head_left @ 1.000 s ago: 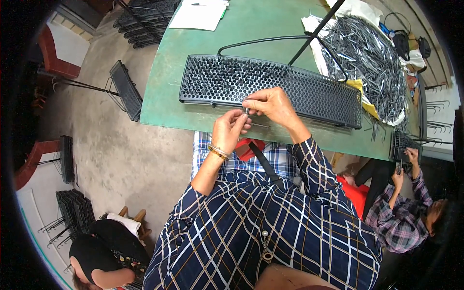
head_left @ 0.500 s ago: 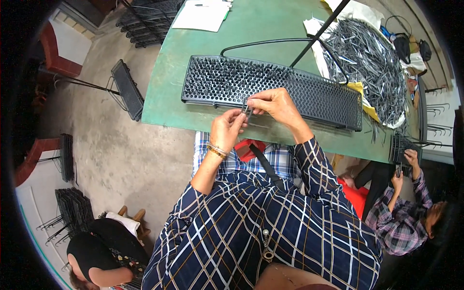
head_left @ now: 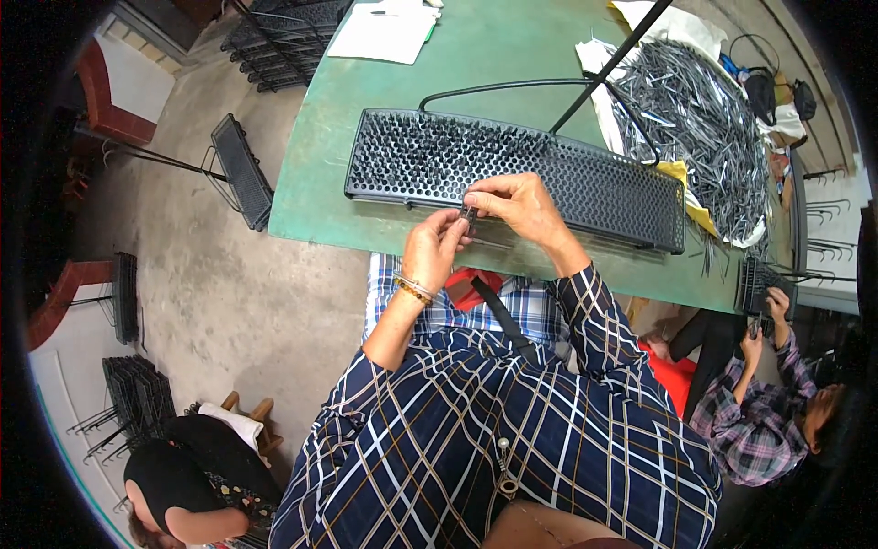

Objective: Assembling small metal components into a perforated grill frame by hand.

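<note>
In front of me on the green table [head_left: 315, 174] lies a long black rack [head_left: 631, 203] with rows of round holes. Small dark pieces [head_left: 412, 151] stand upright in the holes of its left part; holes towards the right end look bare. At its near edge, my left hand [head_left: 432, 245] pinches small, thin dark strips [head_left: 469, 216] from below. My right hand [head_left: 526, 209] has thumb and index finger closed on the upper end of the same strips. Their exact kind and number are too small to make out.
A heap of thin dark strips [head_left: 695, 119] lies on a white sack at the right. A black bent-rod frame [head_left: 503, 84] rises behind the rack. White papers [head_left: 380, 37] lie far left. Another person [head_left: 754, 421] works at right; someone in black [head_left: 197, 476] is at lower left.
The strips between my fingers looked spread apart before and now sit closer together. Both hands have shifted only slightly.
</note>
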Motion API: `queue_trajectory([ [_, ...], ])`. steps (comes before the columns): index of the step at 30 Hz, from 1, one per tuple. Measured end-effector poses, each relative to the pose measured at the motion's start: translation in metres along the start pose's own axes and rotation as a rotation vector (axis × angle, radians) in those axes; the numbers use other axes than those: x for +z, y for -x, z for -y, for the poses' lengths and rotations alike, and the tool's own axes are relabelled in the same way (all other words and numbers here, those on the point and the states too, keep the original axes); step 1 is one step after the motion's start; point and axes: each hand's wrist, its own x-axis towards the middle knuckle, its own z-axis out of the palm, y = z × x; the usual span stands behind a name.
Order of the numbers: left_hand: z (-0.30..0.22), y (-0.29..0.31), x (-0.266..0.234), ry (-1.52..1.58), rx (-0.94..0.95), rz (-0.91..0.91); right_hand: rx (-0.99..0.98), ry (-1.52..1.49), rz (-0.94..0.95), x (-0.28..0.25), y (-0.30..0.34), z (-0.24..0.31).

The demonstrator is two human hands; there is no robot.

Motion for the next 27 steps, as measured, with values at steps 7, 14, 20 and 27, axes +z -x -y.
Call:
queue_trajectory([
  [7, -0.009, 0.0, 0.0, -0.115, 0.02, 0.027, -0.03, 0.057, -0.008, -0.004, 0.001, 0.004],
  [14, -0.002, -0.003, 0.0, -0.039, 0.116, -0.065, -0.139, 0.103, -0.091, -0.011, -0.004, 0.018],
  [20, -0.002, 0.005, -0.004, -0.166, 0.145, -0.042, -0.331, 0.312, -0.229, -0.017, -0.02, 0.021],
  [27, -0.002, 0.006, -0.004, -0.192, 0.082, 0.047, -0.453, 0.468, -0.263, -0.012, -0.028, 0.009],
])
